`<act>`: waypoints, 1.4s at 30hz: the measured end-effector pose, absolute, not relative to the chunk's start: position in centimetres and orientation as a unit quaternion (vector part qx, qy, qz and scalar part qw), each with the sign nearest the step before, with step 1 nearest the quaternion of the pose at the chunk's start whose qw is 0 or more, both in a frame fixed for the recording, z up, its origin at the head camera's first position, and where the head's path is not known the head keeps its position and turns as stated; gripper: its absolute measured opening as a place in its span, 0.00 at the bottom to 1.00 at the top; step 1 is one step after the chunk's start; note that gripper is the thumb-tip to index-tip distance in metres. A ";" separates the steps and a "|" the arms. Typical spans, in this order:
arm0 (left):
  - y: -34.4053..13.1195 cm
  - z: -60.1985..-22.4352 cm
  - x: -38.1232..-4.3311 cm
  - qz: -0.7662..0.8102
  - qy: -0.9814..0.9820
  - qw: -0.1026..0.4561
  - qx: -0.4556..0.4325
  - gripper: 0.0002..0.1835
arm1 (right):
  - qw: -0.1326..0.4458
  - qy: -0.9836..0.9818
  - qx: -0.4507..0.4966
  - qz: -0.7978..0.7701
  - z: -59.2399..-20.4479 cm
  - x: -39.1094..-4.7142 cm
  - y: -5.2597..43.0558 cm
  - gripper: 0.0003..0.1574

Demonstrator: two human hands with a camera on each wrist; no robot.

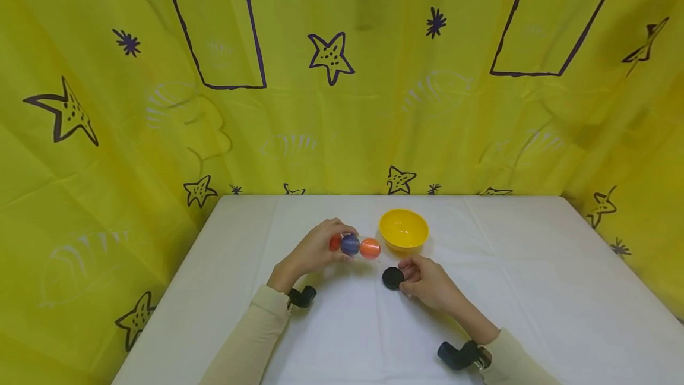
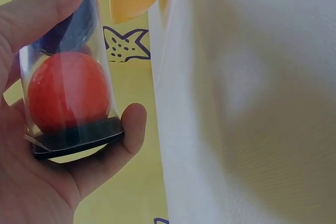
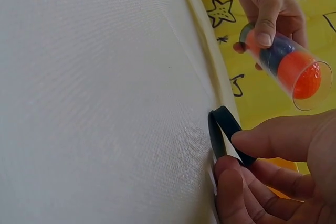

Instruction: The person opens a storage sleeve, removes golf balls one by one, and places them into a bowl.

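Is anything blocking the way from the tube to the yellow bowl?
Nothing visible stands between the tube and the bowl. The right hand, holding the black cap, is lower in the head view, clear of that gap.

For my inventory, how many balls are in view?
3, in the tube held by the left hand: one red-orange ball beside the black base, one blue ball in the middle, another red-orange ball at the open end. None seems hidden.
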State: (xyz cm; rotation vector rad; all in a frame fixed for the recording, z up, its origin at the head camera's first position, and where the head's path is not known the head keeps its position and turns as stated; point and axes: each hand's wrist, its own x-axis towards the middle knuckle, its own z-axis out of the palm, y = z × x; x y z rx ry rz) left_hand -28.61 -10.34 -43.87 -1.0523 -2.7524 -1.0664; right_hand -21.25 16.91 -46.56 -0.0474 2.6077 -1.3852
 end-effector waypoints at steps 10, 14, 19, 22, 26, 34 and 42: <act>-10.2 -43.8 -28.4 -0.343 -0.878 0.002 -0.334 0.25 | 0.086 0.893 -0.052 -0.438 -46.4 -21.2 16.9 0.21; -10.2 -43.8 -28.4 -0.343 -0.878 0.000 -0.334 0.25 | 0.080 0.900 -0.056 -0.425 -46.4 -21.2 16.8 0.19; -10.1 -43.7 -28.5 -0.342 -0.877 0.000 -0.339 0.25 | 0.075 0.905 -0.059 -0.416 -46.2 -21.2 16.9 0.17; -10.1 -43.6 -28.4 -0.341 -0.877 -0.001 -0.338 0.25 | 0.080 0.900 -0.057 -0.425 -46.1 -21.2 17.1 0.16; -10.0 -43.5 -28.4 -0.335 -0.881 -0.003 -0.333 0.25 | 0.085 0.887 -0.073 -0.448 -45.8 -21.4 17.4 0.17; -9.8 -43.0 -28.1 -0.335 -0.887 -0.012 -0.318 0.25 | 0.085 0.872 -0.102 -0.471 -45.5 -21.6 17.6 0.18; -9.6 -42.8 -27.9 -0.316 -0.889 0.010 -0.331 0.26 | 0.090 0.857 -0.120 -0.494 -45.3 -21.6 17.8 0.21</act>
